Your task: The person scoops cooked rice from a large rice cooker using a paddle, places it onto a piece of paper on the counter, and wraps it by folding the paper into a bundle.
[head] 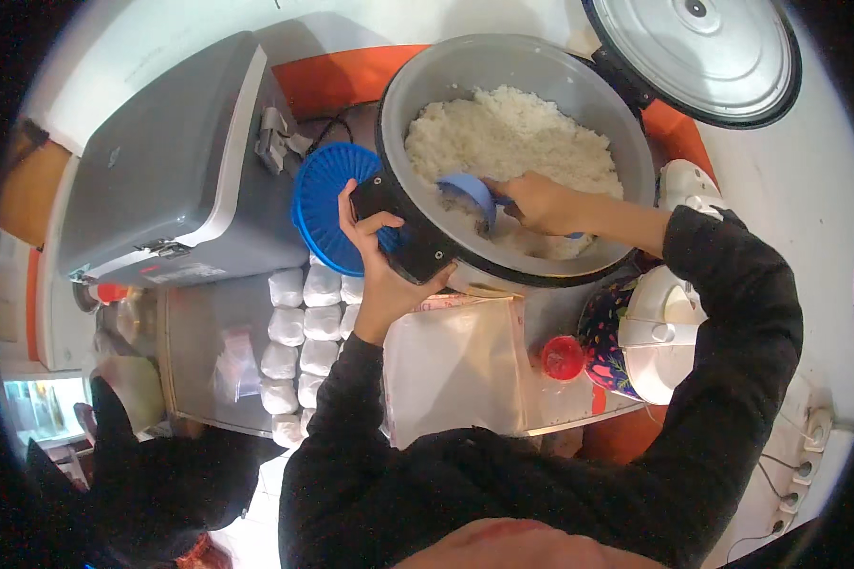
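A large rice cooker [516,50] stands before me, its inner pot partly filled with cooked white rice [519,128]. My left hand [381,277] grips the black side handle [407,238] of the cooker, fingers on the far side and thumb near the body. Inside the pot, my right hand [544,205] holds a blue plastic scoop [472,193]. The scoop's bowl is at the near left of the rice, where some of the pot's bottom seems to show. Part of the scoop's handle is hidden under my fingers. The cooker's round metal lid [697,53] is raised at the back right.
Left of the cooker are a blue plastic basket [327,206] and a grey cooler box [164,163]. White wrapped packets [302,323] lie in rows. Wrapping paper [455,370] lies by my body. Rightward are a red cup [563,358] and a smaller patterned cooker [612,334].
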`<state>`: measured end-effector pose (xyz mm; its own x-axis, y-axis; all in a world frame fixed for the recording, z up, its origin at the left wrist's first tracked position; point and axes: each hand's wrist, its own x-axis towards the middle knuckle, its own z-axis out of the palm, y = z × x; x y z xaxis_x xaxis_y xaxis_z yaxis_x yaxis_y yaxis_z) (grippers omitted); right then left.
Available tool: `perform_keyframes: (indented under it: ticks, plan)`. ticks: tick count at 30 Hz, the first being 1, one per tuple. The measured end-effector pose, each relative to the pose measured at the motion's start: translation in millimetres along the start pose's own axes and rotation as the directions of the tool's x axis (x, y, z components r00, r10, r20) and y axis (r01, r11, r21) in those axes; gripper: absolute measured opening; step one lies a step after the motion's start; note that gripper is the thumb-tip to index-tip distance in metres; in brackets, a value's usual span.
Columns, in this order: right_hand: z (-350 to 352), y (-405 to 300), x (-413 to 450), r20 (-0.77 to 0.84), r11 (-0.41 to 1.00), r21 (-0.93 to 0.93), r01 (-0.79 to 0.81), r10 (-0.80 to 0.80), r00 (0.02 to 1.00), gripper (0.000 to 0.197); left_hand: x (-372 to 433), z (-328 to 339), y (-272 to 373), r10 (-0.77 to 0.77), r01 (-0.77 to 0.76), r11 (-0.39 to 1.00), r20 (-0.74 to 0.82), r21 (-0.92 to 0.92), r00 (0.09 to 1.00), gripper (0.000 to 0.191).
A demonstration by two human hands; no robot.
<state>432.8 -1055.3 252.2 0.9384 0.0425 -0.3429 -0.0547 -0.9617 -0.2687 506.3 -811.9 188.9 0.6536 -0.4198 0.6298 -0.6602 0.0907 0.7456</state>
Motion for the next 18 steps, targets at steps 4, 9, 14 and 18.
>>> perform_keyframes:
  ticks: [4, 9, 14, 18]
  plan:
    - [-11, -2, -11, 0.065, 0.962, 0.260, 0.087, -0.108, 0.992, 0.061, -3, 2, -2, 0.008, -0.008, 1.000, -0.004, 0.024, 1.000, 0.078]
    - [-15, -59, -38, -0.131, 0.993, -0.011, 0.117, -0.117, 0.984, 0.066, -2, -7, 3, -0.012, 0.012, 0.997, -0.002, 0.071, 1.000, 0.078]
    - [-18, -75, -56, -0.074, 0.992, -0.089, -0.087, 0.081, 0.994, 0.073, -2, 3, -5, 0.050, -0.048, 0.998, -0.047, 0.046, 0.998, 0.075]
    - [-31, -83, -65, -0.179, 0.992, -0.125, -0.015, -0.007, 0.984, 0.069, -2, -1, -1, -0.004, 0.005, 0.999, -0.037, 0.034, 0.999, 0.075]
